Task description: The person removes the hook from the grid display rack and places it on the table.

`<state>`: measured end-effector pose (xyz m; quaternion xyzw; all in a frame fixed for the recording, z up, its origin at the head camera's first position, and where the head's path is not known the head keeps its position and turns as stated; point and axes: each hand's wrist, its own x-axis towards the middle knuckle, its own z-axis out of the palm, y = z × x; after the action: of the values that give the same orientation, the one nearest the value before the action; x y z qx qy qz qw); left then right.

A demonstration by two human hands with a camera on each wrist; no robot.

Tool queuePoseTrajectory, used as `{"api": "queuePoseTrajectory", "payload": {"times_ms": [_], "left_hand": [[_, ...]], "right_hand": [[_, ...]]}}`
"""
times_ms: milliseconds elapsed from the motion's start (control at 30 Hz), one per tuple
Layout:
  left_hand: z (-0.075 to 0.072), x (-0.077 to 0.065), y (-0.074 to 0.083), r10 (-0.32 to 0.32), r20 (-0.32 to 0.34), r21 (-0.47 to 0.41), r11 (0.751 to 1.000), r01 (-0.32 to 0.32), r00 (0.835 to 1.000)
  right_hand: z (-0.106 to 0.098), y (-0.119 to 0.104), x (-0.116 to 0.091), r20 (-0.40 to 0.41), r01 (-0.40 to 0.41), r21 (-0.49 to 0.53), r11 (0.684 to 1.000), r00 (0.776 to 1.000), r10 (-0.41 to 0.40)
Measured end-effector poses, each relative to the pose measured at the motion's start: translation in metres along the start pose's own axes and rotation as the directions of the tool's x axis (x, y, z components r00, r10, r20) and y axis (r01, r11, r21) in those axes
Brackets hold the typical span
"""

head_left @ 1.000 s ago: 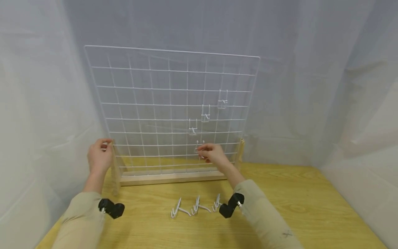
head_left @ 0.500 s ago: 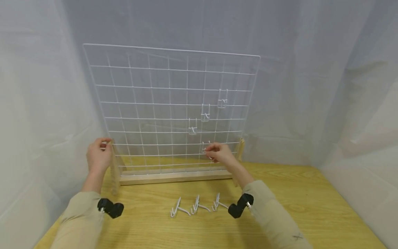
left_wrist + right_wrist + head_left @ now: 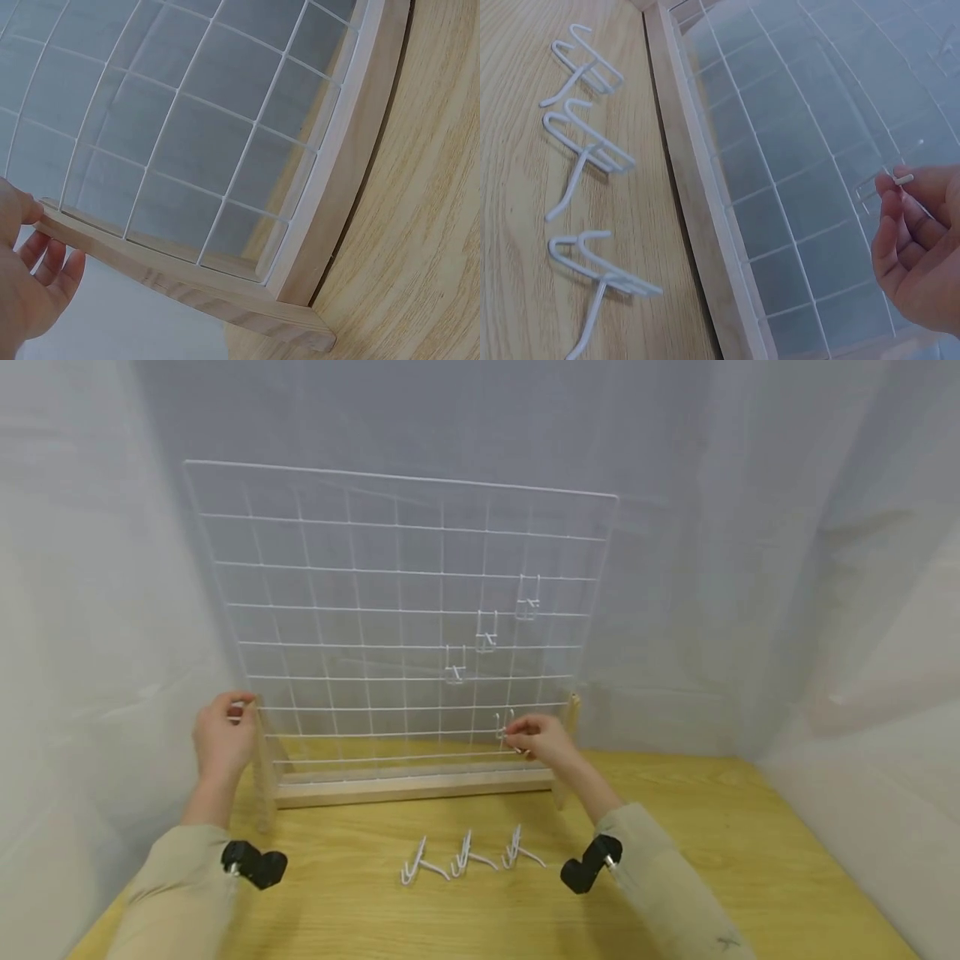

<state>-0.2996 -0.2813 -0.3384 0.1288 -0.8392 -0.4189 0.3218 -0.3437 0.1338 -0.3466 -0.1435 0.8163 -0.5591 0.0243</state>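
Fingers of the right hand [image 3: 546, 742], bunched close, pinch a white hook [image 3: 905, 179] by the lower right of the wire grid [image 3: 177, 91]
Fingertips hide part of it, leaving contact with the wires unclear; the left hand [image 3: 223, 739] grips the wooden post [image 3: 157, 276] near its top

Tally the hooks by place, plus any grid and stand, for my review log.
Hanging hooks on the wire grid: 3
Held hook in the right hand: 1
Loose hooks on the table: 3
Wire grid: 1
Wooden stand: 1
Total: 9
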Motion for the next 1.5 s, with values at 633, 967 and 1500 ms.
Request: {"api": "queuePoseTrajectory", "payload": {"times_ms": [633, 967, 1500], "left_hand": [[0.000, 0.000, -0.001, -0.029, 0.034, -0.004, 1.000, 0.029, 0.999], [0.000, 0.000, -0.002, -0.026, 0.054, -0.001, 1.000, 0.026, 0.998], [0.002, 0.002, -0.001, -0.025, 0.043, -0.008, 1.000, 0.026, 0.999]], "right_hand": [[-0.024, 0.024, -0.022, 0.029, -0.003, -0.017, 1.000, 1.000, 0.004], [-0.032, 0.041, -0.034, 0.051, -0.042, -0.043, 0.998, 0.998, 0.044], [-0.043, 0.061, -0.051, 0.113, -0.030, -0.064, 0.997, 0.993, 0.037]]}}
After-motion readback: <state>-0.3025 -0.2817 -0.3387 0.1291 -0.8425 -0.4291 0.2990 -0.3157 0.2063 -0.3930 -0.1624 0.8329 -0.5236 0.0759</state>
